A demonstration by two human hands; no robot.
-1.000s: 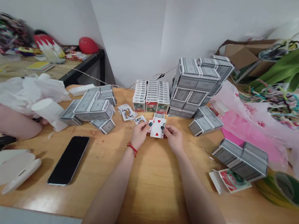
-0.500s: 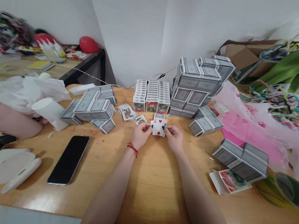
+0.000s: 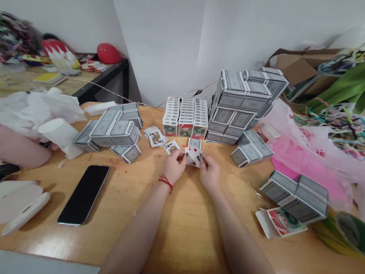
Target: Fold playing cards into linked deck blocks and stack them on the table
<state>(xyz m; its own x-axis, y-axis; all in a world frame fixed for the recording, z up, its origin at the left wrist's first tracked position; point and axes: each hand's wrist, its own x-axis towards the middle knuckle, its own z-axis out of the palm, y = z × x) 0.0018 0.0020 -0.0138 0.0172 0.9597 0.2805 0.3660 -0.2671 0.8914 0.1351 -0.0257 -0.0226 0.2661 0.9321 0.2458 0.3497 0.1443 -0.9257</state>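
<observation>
Between my two hands is a playing card (image 3: 194, 157) with red hearts, now tilted. My left hand (image 3: 175, 163), with a red string at the wrist, pinches its left edge. On the other edge, the fingers of my right hand (image 3: 210, 170) are closed. Just behind the card lies a card with a grey patterned back (image 3: 195, 143). Face-up playing cards (image 3: 155, 137) lie to the left, and another face card (image 3: 171, 147) is beside my left hand. Three stacks of card boxes (image 3: 186, 117) stand beyond.
A tall stack of grey patterned blocks (image 3: 235, 108) rises behind on the right, with a smaller pile (image 3: 113, 131) on the left. A phone (image 3: 84, 194) lies front left. An opened card box (image 3: 281, 223) and a tape roll (image 3: 349, 233) are at right.
The hearts card has tilted from facing me squarely to a slanted position. My left hand has shifted slightly right; my right hand has moved slightly left and down.
</observation>
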